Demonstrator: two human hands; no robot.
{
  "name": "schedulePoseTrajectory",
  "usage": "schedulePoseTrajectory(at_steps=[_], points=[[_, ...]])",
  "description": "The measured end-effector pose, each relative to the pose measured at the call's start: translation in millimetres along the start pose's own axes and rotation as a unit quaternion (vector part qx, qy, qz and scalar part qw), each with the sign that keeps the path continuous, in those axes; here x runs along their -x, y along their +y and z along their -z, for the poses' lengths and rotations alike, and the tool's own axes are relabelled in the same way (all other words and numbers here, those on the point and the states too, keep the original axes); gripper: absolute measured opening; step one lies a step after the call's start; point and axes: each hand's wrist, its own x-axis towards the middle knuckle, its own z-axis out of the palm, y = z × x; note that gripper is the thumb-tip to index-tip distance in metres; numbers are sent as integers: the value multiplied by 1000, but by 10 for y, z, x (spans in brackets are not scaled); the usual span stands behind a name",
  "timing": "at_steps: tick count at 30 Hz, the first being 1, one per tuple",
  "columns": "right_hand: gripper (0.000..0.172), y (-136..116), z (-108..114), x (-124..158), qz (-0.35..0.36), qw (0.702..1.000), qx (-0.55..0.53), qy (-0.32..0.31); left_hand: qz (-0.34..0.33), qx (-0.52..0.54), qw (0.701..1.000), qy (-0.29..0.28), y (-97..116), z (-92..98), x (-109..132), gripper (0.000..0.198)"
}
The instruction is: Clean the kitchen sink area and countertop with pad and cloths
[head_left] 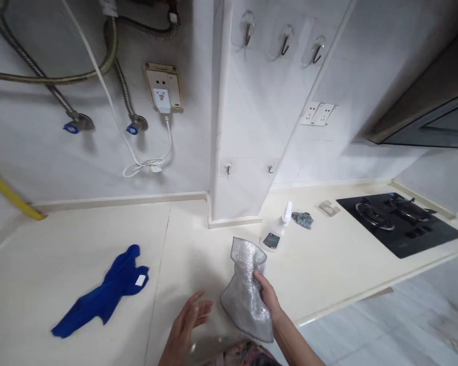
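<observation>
My right hand [267, 297] grips a silvery grey mesh cloth [246, 290], holding it up above the cream countertop [328, 264] near its front edge. My left hand [189, 323] hovers just left of the cloth with fingers stretched out and apart, holding nothing. A crumpled blue cloth [107, 292] lies flat on the countertop to the left. A white spray bottle [277, 231] lies on the counter just beyond the mesh cloth.
A white pillar [240, 152] with hooks juts onto the counter. A small grey rag [303, 219] lies beside the bottle. A black gas hob [400, 221] sits at the right. Hoses, valves and a plugged-in socket [163, 89] are on the wall.
</observation>
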Motion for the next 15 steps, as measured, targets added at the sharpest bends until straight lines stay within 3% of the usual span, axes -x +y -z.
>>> schedulePoseTrajectory(at_steps=[2, 4, 7, 9, 12, 15], points=[[57, 81, 177, 45, 62, 995, 52, 62, 12, 21, 999, -45, -20, -43, -4, 51], [57, 93, 543, 106, 158, 957, 158, 183, 38, 46, 994, -90, -33, -80, -40, 64], [67, -84, 1325, 218, 278, 818, 342, 369, 112, 102, 983, -106, -67, -98, -115, 85], [71, -258, 1827, 250, 313, 744, 412, 422, 160, 134, 973, -93, -107, -80, -159, 93], [65, -311, 2226, 168, 320, 707, 512, 368, 191, 155, 966, -81, -165, -31, -219, 94], [57, 116, 2037, 12, 256, 717, 609, 220, 205, 165, 962, -70, -187, 16, -273, 90]])
